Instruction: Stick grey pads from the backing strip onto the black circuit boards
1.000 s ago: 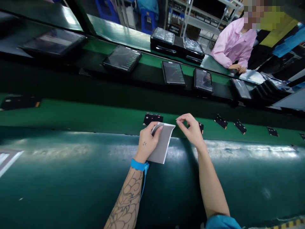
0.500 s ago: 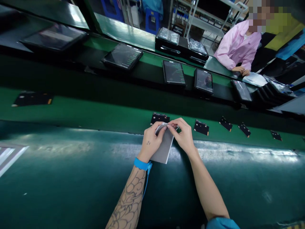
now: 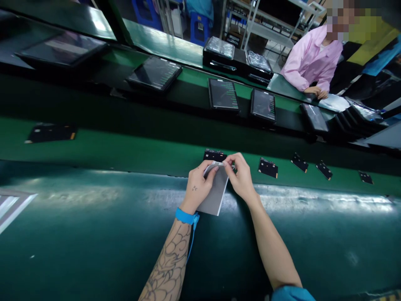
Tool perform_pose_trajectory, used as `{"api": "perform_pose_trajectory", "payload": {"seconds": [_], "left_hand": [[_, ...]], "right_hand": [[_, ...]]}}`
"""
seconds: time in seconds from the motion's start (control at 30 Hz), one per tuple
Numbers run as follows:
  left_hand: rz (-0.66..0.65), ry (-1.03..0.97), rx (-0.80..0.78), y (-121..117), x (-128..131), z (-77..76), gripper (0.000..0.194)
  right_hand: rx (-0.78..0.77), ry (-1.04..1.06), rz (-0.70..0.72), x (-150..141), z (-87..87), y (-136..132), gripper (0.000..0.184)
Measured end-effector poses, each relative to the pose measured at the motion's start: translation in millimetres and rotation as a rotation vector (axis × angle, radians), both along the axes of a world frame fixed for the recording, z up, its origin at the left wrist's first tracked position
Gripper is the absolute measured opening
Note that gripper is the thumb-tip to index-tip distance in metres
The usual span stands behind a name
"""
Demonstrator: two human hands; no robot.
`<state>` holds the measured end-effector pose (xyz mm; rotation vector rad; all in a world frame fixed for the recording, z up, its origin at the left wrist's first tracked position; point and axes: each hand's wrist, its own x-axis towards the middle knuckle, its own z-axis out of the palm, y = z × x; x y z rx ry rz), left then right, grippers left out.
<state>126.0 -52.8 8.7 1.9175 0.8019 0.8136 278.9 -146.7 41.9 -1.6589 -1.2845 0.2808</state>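
A grey rectangular sheet (image 3: 214, 198) with a white edge is held over the front of the green bench. My left hand (image 3: 199, 186) is closed on its upper left part, thumb on the near face, and a blue strap with a cord circles that wrist. At the top right corner, my right hand (image 3: 240, 174) pinches the sheet's white edge between thumb and fingers. The fingertips hide part of that corner. Just beyond my hands lies a black circuit board (image 3: 214, 155), partly covered by them.
More black boards (image 3: 268, 167) lie along the green belt (image 3: 140, 154). Tablet-like screens (image 3: 223, 94) sit on a raised line behind. Striped grey-white sheets (image 3: 14, 205) lie at the left. A person in pink (image 3: 316, 58) is at the far right.
The boards on the near belt have shifted right, while the screens on the raised line have shifted left. My right fingertips have moved slightly right along the sheet's top edge; my left hand stays put.
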Motion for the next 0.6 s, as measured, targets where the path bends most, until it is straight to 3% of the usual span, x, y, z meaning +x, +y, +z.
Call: {"api": "perform_pose_trajectory", "payload": {"seconds": [0.1,0.2,0.4,0.5,0.6], "left_hand": [[0.007,0.015,0.005,0,-1,0.2,0.018],[0.012,0.031,-0.003,1,-2,1.1,0.021],[0.027,0.077,-0.026,3,-4,-1.4,0.029],[0.033,0.105,-0.032,3,-5,-1.4,0.034],[0.04,0.142,-0.039,2,-6,-0.7,0.038]], "right_hand": [[0.046,0.016,-0.125,23,5.9,-7,0.019],[0.021,0.076,-0.218,67,7.9,-27,0.026],[-0.154,0.126,-0.425,157,-10.2,-105,0.047],[-0.248,0.144,-0.459,175,-23.2,-134,0.051],[-0.295,0.187,-0.437,180,-33.5,-143,0.051]]}}
